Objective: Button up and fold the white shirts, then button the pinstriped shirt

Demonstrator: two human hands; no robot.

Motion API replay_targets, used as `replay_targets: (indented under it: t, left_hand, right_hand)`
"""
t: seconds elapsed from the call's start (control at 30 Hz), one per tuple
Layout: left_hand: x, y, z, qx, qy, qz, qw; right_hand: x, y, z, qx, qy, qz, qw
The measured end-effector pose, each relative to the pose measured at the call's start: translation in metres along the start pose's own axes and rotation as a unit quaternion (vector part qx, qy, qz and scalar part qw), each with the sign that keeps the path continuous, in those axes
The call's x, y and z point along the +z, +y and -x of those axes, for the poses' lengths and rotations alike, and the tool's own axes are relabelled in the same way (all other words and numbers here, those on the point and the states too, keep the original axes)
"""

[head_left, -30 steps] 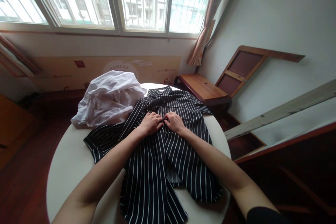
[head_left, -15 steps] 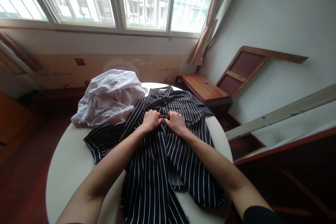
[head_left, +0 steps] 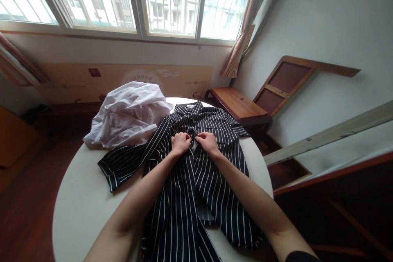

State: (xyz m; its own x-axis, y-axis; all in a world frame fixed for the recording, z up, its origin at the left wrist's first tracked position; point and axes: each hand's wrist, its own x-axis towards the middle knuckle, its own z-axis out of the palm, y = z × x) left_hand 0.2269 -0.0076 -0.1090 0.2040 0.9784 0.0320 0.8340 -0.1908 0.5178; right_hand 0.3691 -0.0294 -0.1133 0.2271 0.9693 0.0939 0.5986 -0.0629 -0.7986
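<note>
A black shirt with white stripes [head_left: 178,188] lies spread on a round white table [head_left: 76,196], its collar toward the window and its lower front parted. My left hand [head_left: 181,143] pinches the shirt's front edge near the middle of the chest. Close beside it, my right hand [head_left: 208,142] pinches the opposite front edge between thumb and finger. A small gap separates the fingertips, and the cloth between them is slightly raised. Any button at the fingertips is too small to make out.
A crumpled white cloth [head_left: 129,114] sits on the table's far left, touching the shirt's sleeve. Beyond the table at the right is a wooden chair [head_left: 239,102]. A pale beam [head_left: 331,133] slants along the right side, and windows [head_left: 172,0] span the back.
My hands have moved slightly apart and a little nearer to me. The cloth between them has shifted, and the shirt's lower front is a bit more bunched.
</note>
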Motion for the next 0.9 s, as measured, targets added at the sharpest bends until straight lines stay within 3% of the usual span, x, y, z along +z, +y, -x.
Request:
replay_targets:
  t: [0.17, 0.33, 0.47, 0.9]
  left_hand:
    - [-0.002, -0.003, 0.002, -0.03, 0.012, 0.098, 0.995]
    - [-0.003, -0.004, 0.003, -0.028, 0.032, 0.093, 0.995]
    - [-0.003, -0.004, 0.002, -0.037, 0.033, 0.113, 0.992]
    - [-0.008, -0.005, -0.001, -0.054, 0.0, 0.161, 0.985]
  right_hand:
    - [-0.001, -0.008, 0.003, -0.017, 0.001, 0.029, 0.999]
    - [-0.006, -0.019, 0.004, -0.04, 0.038, 0.054, 0.997]
    - [-0.001, -0.023, 0.007, -0.05, 0.02, 0.069, 0.996]
    - [0.012, -0.009, 0.003, -0.022, 0.021, -0.072, 0.997]
